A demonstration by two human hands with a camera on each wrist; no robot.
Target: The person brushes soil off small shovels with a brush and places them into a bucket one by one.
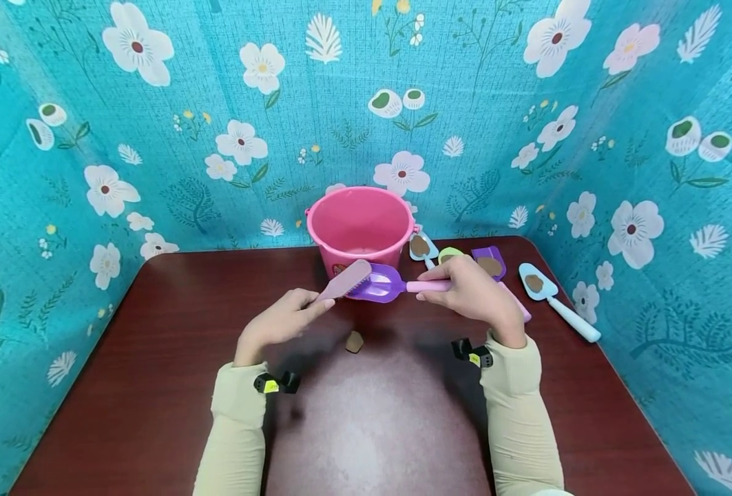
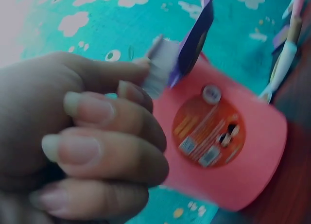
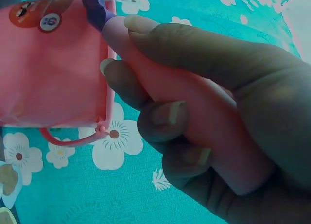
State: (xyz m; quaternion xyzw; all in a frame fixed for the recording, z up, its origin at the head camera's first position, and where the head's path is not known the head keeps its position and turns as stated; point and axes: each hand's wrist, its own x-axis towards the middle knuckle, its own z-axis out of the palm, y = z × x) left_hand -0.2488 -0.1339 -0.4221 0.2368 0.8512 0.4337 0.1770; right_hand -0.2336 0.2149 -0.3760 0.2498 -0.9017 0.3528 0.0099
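Note:
The right hand [image 1: 467, 289] grips the pink handle [image 3: 194, 112] of a scoop whose purple blade [image 1: 381, 283] is held up in front of the pink bucket [image 1: 362, 220]. Between thumb and fingers, the left hand [image 1: 281, 317] pinches a pale pink brush-like piece [image 1: 348, 278], its bristled edge against or just over the blade's left end. In the left wrist view that piece [image 2: 162, 66] overlaps the purple blade [image 2: 194, 39]. Whether anything lies on the blade cannot be made out.
A small brown piece [image 1: 354, 342] lies on the dark red table [image 1: 173, 331], below the blade. At the right lie a light blue shovel [image 1: 567, 317], a purple one [image 1: 488, 260], a green one [image 1: 450, 253] and another light blue one [image 1: 423, 245], with brown patches on them. Flowered cloth [image 1: 186, 138] stands behind.

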